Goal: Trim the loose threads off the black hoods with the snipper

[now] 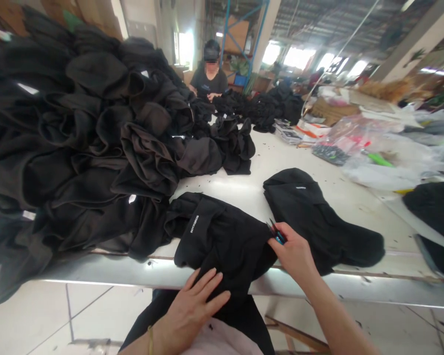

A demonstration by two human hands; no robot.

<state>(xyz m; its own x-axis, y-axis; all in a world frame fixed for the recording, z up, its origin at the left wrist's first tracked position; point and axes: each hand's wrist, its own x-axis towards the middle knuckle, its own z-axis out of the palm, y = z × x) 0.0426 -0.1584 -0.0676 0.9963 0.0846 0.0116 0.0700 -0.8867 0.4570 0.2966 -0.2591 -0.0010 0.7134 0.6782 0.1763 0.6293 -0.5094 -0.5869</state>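
1. The left hand (196, 305), low in the centre of the frame, lies flat with its fingers spread apart, pressing on the black garment (225, 241) where it hangs over the near edge of the table (244, 190)
2. The right hand (294, 254), lower right of centre, is closed around small blue-handled snips (277, 234); their tips touch the garment's right edge
3. The black garment sits in the lower middle, partly on the table; white lettering (194, 223) runs up its left part, too small to read with certainty
4. Just to its right a second black garment (318, 222) lies flat, its small white label (301, 188) unreadable
5. A tall pile of black garments (77, 138) fills the left half
6. Clear plastic bags (388, 165) lie at middle right
7. At top centre another person (209, 74) sits at the table's far end
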